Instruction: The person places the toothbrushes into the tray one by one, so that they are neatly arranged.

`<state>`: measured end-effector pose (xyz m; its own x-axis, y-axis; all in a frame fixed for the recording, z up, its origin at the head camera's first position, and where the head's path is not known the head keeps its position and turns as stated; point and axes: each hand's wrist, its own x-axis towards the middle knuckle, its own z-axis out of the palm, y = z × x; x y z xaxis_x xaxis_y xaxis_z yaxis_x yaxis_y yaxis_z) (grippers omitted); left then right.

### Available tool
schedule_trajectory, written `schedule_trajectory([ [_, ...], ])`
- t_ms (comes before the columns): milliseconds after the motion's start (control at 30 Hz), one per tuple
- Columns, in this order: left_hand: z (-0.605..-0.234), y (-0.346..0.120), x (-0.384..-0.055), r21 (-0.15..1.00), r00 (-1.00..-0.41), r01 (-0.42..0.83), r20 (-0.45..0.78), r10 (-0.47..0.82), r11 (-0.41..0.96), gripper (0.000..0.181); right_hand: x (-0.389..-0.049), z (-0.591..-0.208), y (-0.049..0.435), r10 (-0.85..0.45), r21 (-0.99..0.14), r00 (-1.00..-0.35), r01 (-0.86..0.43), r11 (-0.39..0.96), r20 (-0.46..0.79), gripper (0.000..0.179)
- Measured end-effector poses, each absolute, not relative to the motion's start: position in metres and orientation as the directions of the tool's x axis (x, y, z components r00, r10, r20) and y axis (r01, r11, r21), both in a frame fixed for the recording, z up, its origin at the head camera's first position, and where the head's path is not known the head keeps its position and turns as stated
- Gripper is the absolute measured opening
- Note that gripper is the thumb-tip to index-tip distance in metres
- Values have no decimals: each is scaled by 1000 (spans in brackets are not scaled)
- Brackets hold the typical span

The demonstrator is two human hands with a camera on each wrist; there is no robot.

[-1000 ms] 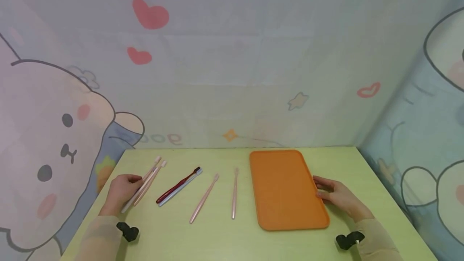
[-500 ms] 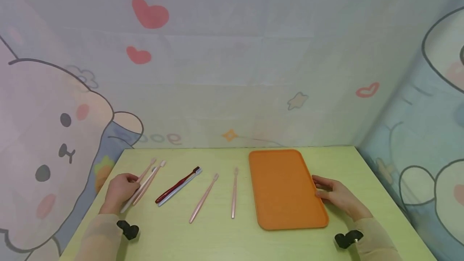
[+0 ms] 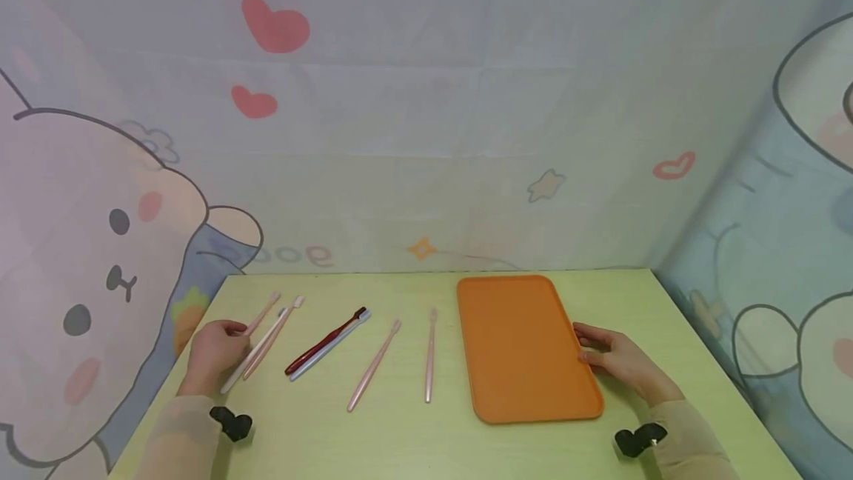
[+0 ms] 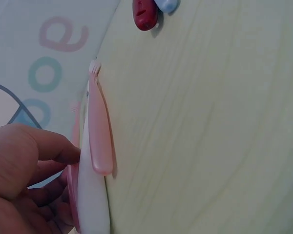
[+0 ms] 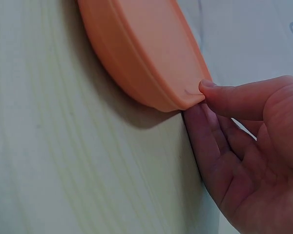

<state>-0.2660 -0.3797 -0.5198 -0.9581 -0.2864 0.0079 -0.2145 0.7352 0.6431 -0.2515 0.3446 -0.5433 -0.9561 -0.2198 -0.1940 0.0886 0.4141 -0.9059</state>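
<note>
On the table (image 3: 400, 450), the left hand (image 3: 216, 350) pinches a pink toothbrush (image 3: 262, 314) slanting forward-right; the right hand (image 3: 623, 361) grips a tray (image 3: 529, 350).

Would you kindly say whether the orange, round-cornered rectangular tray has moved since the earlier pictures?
No; in the head view, the tray shows no visible shift against the far edge of the pale green table.

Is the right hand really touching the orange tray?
Touching. The right wrist view shows the right hand pinching the rim of the orange tray, with no gap.
</note>
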Motion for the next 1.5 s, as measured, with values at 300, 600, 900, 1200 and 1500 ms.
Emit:
schedule_trajectory([
  [300, -514, -370, -263, 704, -950, -199, 33, -311, 682, 38, -254, -548, 347, -225, -912, -956, 87, 400, -190, 71],
  [600, -503, -345, -263, 812, -962, -126, 39, -270, 569, 38, -253, -544, 345, -215, -902, -958, 82, 424, -188, 69],
  [900, -486, -299, -264, 960, -989, -62, -21, -148, 273, 50, -253, -545, 346, -226, -907, -957, 76, 415, -183, 68],
  [1200, -484, -236, -267, 996, -999, -47, -47, 3, 77, 51, -252, -545, 342, -223, -913, -957, 85, 400, -186, 69],
  [1500, -493, -191, -267, 999, -997, -42, -44, 64, 20, 38, -253, -546, 335, -227, -921, -956, 87, 379, -184, 68],
])
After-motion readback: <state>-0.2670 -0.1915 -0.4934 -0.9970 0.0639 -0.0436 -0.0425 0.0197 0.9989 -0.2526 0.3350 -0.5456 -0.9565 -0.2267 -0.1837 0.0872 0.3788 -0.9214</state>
